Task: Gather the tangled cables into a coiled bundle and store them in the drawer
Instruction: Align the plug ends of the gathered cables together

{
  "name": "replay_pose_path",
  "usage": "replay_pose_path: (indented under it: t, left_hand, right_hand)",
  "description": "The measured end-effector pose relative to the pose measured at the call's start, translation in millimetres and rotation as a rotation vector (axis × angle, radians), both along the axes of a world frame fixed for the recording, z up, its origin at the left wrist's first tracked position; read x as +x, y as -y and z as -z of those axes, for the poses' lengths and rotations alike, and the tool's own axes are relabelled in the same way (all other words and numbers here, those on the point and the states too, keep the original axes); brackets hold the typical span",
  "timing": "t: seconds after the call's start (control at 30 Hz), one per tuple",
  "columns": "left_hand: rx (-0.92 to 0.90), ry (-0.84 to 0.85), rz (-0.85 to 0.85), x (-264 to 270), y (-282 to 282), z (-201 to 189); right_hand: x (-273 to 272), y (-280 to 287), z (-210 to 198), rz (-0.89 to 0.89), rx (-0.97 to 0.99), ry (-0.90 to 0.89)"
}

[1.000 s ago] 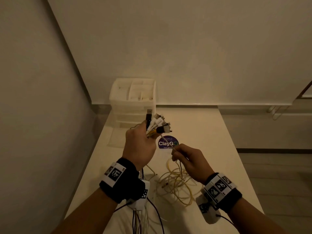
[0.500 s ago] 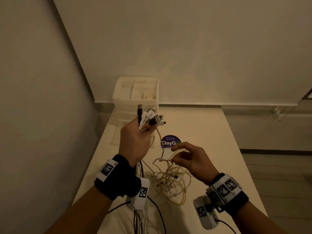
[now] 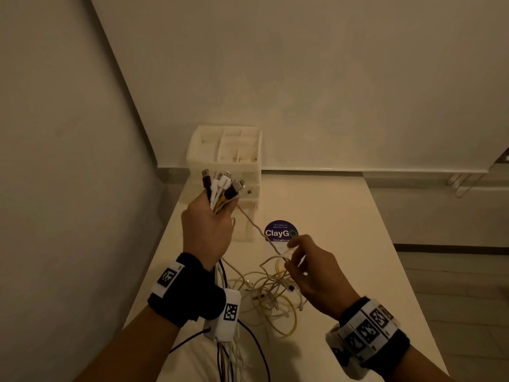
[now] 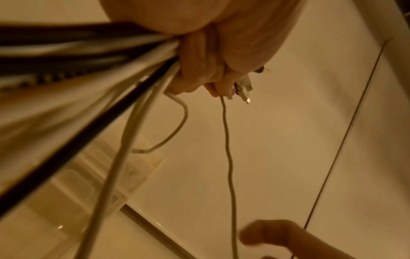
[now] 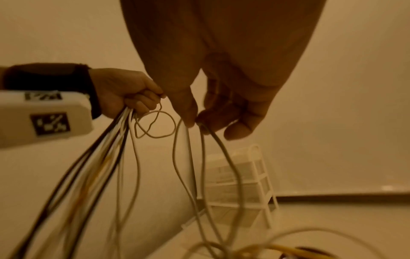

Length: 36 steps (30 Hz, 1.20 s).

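Our left hand has lifted the plug ends higher toward the drawers; our right hand now pinches thin white cables, raising them off the desk.

1. The cables were white, yellow and black.
2. The drawer unit was translucent white.
3. The round sticker was purple with white lettering.
4. The worktop was cream.

We're wearing black wristbands with white tag strips, white camera pods carrying black square markers, thin black leads trailing off.
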<state>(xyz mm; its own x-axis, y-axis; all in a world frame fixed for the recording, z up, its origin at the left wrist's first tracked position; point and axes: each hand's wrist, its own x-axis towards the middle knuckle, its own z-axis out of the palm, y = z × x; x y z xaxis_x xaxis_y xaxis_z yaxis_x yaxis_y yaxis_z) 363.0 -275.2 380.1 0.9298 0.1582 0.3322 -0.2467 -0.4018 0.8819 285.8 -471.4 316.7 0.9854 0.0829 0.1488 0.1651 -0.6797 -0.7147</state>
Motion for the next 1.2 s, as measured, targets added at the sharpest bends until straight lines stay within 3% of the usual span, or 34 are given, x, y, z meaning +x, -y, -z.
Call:
replay_pose_path:
  t: [0.1,0.2,0.23,0.37,0.57,0.7,0.9,1.0,1.2]
  left_hand:
    - [0.002,0.025,0.071,-8.2,10.7,-1.7]
    - [0.002,0.053,0.113,-12.0,16.9,-3.8]
    - [-0.001,0.055,0.116,-12.2,16.4,-4.8]
    - [-0.008,0.055,0.107,-14.2,9.9,-6.0]
    - [0.019,0.046,0.082,-16.0,2.8,-9.2]
    - [0.014,0.057,0.021,-14.3,-3.1,-11.1]
    - [-0.079,0.186,-0.031,-18.5,-4.1,-31.7]
    - [-0.176,0.295,-0.140,-5.4,-25.2,-58.3]
    - [-0.128,0.326,-0.157,0.4,-38.7,-64.4]
  right_hand:
    - [7.3,-4.0,0.8,0.078,-0.037,-0.127]
    - [13.0,-10.3,0.2,0.166,-0.114,-0.102]
    - [13.1,-10.4,1.5,0.207,-0.037,-0.111]
    - [7.9,-8.6,-2.8,0.238,0.622,-0.305]
    - [2.9,2.2,-12.3,0.119,0.998,-0.286]
    - [4.5,4.0,-13.3,0.139,0.777,-0.176]
    - [12.2,9.8,16.8,0.118,0.168,-0.282]
    - [-2.7,21.4,49.4,0.219,0.135,-0.399]
    - [-10.0,19.7,68.6,0.372,0.215,-0.286]
